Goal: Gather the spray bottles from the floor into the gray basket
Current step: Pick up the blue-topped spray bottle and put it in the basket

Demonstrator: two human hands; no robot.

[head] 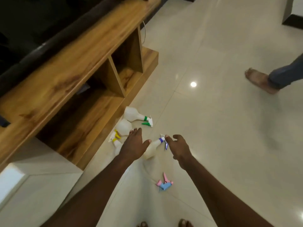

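Several white spray bottles lie on the tiled floor by the wooden unit. A green-nozzled bottle [136,115] lies farthest away. Two yellow-nozzled bottles [122,128] lie partly under my left hand [133,145], which hovers open with fingers spread. A blue-collared bottle [151,149] lies between my hands; my right hand [177,147] hovers over its nozzle with curled fingers, holding nothing that I can see. Pink and light-blue nozzles [164,184] lie nearer my feet, their bottles hidden by my arms. The gray basket is not in view.
A low wooden TV unit [70,76] with open shelves runs along the left. Another person's foot and trouser leg [265,79] stand on the floor at right. My own toes [164,224] show at the bottom edge. A white cable [144,30] hangs behind the unit.
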